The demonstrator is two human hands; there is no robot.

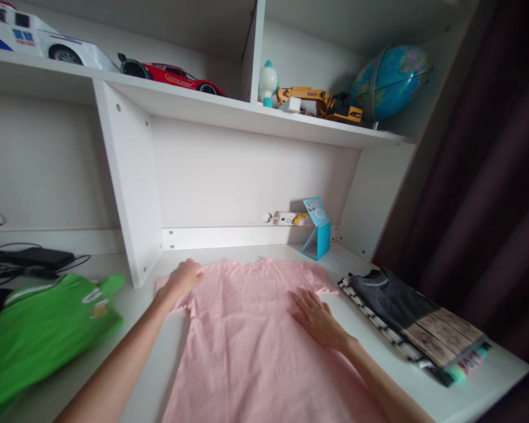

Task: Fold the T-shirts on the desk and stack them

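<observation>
A pink T-shirt [251, 335] lies spread flat on the white desk [458, 388], its neck toward the back wall. My left hand [183, 279] rests on the shirt's left shoulder with the fingers curled, closed on the cloth at the sleeve. My right hand [317, 317] lies flat and open on the shirt's right side, fingers stretched toward the right sleeve.
A green garment [44, 329] lies at the left, near black cables and a charger [30, 258]. A folded dark shirt with a wood print [414, 320] lies at the right. A blue card stand [318, 232] stands at the back. Toy cars, an excavator and a globe [390, 82] fill the shelf above.
</observation>
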